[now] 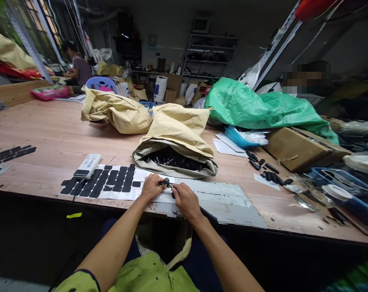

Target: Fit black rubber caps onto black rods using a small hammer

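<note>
My left hand (152, 185) and my right hand (185, 199) meet at the table's near edge, both pinched on one small black rounded part (166, 181) held between them. They work over a white backing sheet (147, 194). To the left on that sheet lies a grid of black rectangular pads (106, 179). Just behind my hands, an open tan paper sack (175, 140) shows several black parts (172, 159) inside.
A white remote-like device (87, 166) lies left of the pads. Loose black parts (267, 168) sit at right near a cardboard box (299, 148) and a green bag (263, 107). Another tan sack (115, 109) lies behind. A person sits far left at the back.
</note>
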A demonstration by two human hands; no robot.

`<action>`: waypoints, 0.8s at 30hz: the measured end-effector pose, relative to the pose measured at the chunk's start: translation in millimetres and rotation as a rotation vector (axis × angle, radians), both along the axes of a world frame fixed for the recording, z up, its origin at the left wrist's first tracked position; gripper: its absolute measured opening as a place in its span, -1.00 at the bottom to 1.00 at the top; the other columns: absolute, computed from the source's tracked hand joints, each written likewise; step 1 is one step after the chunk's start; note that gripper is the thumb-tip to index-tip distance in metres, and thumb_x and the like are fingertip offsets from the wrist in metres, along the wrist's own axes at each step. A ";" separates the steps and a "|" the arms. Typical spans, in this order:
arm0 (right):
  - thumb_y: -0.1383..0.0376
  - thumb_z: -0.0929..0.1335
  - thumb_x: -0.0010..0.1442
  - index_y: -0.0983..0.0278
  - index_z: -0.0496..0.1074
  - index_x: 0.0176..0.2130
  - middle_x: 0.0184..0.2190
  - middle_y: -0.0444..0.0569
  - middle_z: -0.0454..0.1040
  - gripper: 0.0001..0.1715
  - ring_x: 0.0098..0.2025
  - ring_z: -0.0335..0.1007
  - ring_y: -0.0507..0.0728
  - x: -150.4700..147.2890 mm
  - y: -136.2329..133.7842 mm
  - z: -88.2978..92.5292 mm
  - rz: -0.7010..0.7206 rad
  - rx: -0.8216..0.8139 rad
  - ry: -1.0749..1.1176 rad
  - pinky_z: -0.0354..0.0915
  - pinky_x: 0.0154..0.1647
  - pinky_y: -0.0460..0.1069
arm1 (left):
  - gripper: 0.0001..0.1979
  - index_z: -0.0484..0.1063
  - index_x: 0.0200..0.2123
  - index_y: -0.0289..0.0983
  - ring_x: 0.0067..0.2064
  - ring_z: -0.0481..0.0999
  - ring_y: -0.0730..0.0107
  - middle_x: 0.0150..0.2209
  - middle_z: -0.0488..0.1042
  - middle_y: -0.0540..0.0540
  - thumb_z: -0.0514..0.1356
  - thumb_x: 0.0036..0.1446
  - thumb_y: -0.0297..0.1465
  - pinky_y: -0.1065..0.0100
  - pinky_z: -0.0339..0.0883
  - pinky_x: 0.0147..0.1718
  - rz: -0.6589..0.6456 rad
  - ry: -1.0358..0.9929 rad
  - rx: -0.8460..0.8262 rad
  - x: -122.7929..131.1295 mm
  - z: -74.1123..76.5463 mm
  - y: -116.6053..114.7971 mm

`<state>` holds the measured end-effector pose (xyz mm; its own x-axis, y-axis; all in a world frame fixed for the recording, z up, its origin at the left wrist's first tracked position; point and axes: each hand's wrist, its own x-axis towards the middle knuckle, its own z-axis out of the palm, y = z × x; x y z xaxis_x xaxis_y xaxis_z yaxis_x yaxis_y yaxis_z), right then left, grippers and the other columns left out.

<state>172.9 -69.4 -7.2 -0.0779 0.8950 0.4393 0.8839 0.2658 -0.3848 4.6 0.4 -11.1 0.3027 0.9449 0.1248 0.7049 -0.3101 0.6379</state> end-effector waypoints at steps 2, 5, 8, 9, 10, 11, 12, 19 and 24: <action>0.21 0.20 0.37 0.19 0.49 -0.12 -0.31 -0.06 0.48 -0.69 -0.23 0.40 0.08 3.1 0.0 1.0 -0.026 0.014 0.010 0.25 -0.22 -0.06 | -0.85 0.63 -0.31 -0.14 -0.21 0.36 0.29 -0.36 0.47 -0.01 0.32 0.00 -0.43 0.29 0.19 -0.19 0.007 -0.013 -0.003 0.4 -0.1 -0.6; 0.19 0.20 0.37 0.21 0.48 -0.09 -0.29 -0.05 0.48 -0.68 -0.21 0.40 0.08 8.1 -1.6 3.8 -0.061 0.039 0.061 0.25 -0.19 -0.06 | -0.86 0.63 -0.31 -0.15 -0.20 0.37 0.28 -0.35 0.47 -0.02 0.32 0.00 -0.44 0.29 0.20 -0.19 0.009 -0.028 0.006 0.7 0.0 -1.6; 0.19 0.19 0.37 0.22 0.48 -0.10 -0.30 -0.05 0.48 -0.67 -0.22 0.40 0.08 9.8 -4.2 2.9 -0.055 0.039 0.058 0.25 -0.19 -0.06 | -0.86 0.63 -0.32 -0.16 -0.19 0.37 0.29 -0.35 0.47 -0.02 0.31 0.00 -0.44 0.29 0.20 -0.19 0.017 -0.029 0.017 0.6 -0.5 -1.8; 0.20 0.19 0.37 0.21 0.49 -0.11 -0.31 -0.06 0.48 -0.67 -0.23 0.40 0.08 9.9 -4.8 1.9 -0.044 0.032 0.044 0.25 -0.19 -0.06 | -0.86 0.63 -0.32 -0.15 -0.20 0.37 0.29 -0.35 0.47 -0.02 0.31 0.00 -0.44 0.29 0.20 -0.19 0.018 -0.026 0.018 0.5 -0.8 -1.6; 0.20 0.19 0.37 0.21 0.49 -0.12 -0.32 -0.06 0.48 -0.67 -0.23 0.40 0.08 10.0 -5.0 1.0 -0.034 0.024 0.029 0.25 -0.19 -0.07 | -0.85 0.64 -0.31 -0.15 -0.20 0.37 0.29 -0.35 0.47 -0.02 0.32 0.00 -0.44 0.29 0.21 -0.19 0.018 -0.022 0.019 0.4 -1.2 -1.3; 0.20 0.19 0.37 0.20 0.49 -0.13 -0.32 -0.06 0.48 -0.67 -0.23 0.40 0.08 10.4 -4.6 0.3 -0.031 0.018 0.018 0.24 -0.19 -0.07 | -0.85 0.64 -0.31 -0.15 -0.20 0.37 0.29 -0.35 0.47 -0.02 0.32 0.00 -0.44 0.29 0.21 -0.19 0.017 -0.019 0.020 0.3 -1.6 -1.0; 0.20 0.19 0.37 0.20 0.49 -0.13 -0.31 -0.07 0.48 -0.68 -0.22 0.40 0.08 11.5 -3.6 0.0 -0.039 0.015 0.013 0.24 -0.20 -0.07 | -0.85 0.63 -0.31 -0.15 -0.20 0.37 0.29 -0.35 0.47 -0.02 0.32 0.00 -0.43 0.29 0.21 -0.19 0.014 -0.016 0.020 0.1 -2.0 -0.7; 0.21 0.22 0.35 0.19 0.50 -0.15 -0.27 -0.05 0.49 -0.71 -0.19 0.35 0.11 40.4 22.2 -0.7 -0.146 0.044 -0.069 0.20 -0.17 -0.04 | -0.88 0.60 -0.32 -0.19 -0.18 0.38 0.25 -0.32 0.48 -0.04 0.32 0.00 -0.39 0.26 0.23 -0.18 0.006 0.008 0.048 -0.1 -3.8 -2.2; 0.26 0.24 0.32 0.21 0.49 -0.18 -0.30 -0.05 0.46 -0.76 -0.22 0.28 0.13 56.5 35.9 -12.4 -0.109 0.008 -0.166 0.17 -0.15 -0.01 | -0.81 0.59 -0.29 -0.18 -0.17 0.38 0.20 -0.32 0.47 -0.05 0.38 -0.03 -0.27 0.24 0.22 -0.18 -0.015 0.046 0.086 0.5 -1.6 -4.5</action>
